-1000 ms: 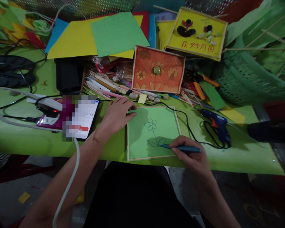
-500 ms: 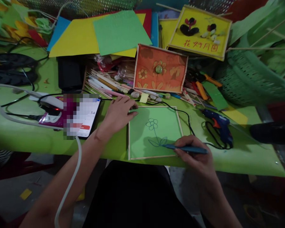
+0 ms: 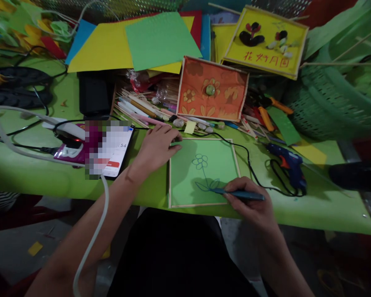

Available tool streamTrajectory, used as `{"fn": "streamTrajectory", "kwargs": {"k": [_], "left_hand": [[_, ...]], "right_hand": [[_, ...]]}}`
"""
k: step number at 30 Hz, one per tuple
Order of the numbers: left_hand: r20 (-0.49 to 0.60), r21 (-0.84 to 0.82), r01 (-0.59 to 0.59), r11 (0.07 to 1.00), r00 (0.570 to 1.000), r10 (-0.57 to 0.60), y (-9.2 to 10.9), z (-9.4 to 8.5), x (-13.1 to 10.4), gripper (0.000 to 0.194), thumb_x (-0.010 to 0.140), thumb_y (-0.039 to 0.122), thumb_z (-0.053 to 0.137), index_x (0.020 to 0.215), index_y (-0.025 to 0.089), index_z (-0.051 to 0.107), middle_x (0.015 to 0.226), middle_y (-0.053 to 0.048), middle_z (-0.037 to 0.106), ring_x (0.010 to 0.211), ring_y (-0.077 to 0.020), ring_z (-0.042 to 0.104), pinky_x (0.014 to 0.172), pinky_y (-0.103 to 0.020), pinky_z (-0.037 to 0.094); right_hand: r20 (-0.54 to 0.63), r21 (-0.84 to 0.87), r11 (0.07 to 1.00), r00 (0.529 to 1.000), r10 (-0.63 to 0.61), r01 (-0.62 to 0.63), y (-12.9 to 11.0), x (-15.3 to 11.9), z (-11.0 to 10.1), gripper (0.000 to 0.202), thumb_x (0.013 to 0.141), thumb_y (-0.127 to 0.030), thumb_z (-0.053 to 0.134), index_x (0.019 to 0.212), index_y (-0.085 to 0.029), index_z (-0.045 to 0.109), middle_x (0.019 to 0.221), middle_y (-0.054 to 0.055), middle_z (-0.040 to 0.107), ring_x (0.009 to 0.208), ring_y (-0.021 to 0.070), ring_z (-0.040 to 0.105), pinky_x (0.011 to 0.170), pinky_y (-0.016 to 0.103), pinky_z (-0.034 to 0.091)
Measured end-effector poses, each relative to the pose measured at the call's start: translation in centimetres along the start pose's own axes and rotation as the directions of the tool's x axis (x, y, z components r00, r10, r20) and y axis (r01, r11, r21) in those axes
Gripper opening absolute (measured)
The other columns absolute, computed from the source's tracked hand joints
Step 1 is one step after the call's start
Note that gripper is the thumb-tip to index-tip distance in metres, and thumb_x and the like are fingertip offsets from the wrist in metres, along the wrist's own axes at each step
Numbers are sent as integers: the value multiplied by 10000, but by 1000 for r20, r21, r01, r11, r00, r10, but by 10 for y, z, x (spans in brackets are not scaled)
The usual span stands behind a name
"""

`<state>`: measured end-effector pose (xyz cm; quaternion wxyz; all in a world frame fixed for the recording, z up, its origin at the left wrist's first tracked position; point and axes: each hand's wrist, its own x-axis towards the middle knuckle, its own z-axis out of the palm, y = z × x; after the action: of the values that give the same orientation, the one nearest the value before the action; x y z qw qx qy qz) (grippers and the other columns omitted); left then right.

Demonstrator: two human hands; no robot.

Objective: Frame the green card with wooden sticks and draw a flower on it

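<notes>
A green sheet in a thin wooden frame (image 3: 185, 181) lies at the table's front edge. On it is a line drawing of a flower (image 3: 200, 162) with a stem and two leaves. My right hand (image 3: 250, 202) is closed around a blue pen (image 3: 244, 194), whose tip meets the paper near the base of the stem. Fingers stretched out, my left hand (image 3: 159, 146) rests flat at the frame's upper left corner and holds nothing.
A phone (image 3: 119, 152) and a purple power strip (image 3: 71, 150) with cables lie left. Behind are loose pens and sticks (image 3: 136, 105), an orange framed picture (image 3: 198, 88) and coloured paper (image 3: 160, 39). A glue gun (image 3: 289, 163) and green basket (image 3: 321, 99) stand right.
The view has shifted slightly, moving most things a little to the right. My right hand and the pen have moved slightly left against the framed sheet; my left hand stays in place.
</notes>
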<state>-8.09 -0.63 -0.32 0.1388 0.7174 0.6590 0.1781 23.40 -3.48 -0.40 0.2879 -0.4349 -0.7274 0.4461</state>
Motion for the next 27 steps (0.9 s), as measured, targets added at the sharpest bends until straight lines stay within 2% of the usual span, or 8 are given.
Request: {"fn": "streamTrajectory", "kwargs": {"k": [11,18,27], "left_hand": [[-12,47,-4,999,1000,4,-4,4,0,125,944,275,658,1068,257,657,1160,-41,699,1269,-286,550,1078,-440,393],[-37,22,-7,1000,999,7,-1,3,-2,139,938,255,674,1075,235,665,1197,-58,691,1286,-305,541,1063,-464,405],[-27,19,4,1000,1000,-3,0,3,-2,141,933,251,675,1073,238,664,1219,-62,686,1300,-311,536,1100,-479,385]], "right_hand": [[28,-66,997,998,-49,51,-4,3,1,43,861,-239,737,892,-249,708,793,2,692,658,155,633,574,274,498],[51,-96,991,994,-94,98,-9,5,3,64,868,-211,737,901,-259,710,797,-11,702,669,142,650,590,260,505],[44,-105,990,995,-91,95,-15,10,10,35,867,-226,729,887,-247,710,777,-10,703,650,140,651,572,260,508]]}}
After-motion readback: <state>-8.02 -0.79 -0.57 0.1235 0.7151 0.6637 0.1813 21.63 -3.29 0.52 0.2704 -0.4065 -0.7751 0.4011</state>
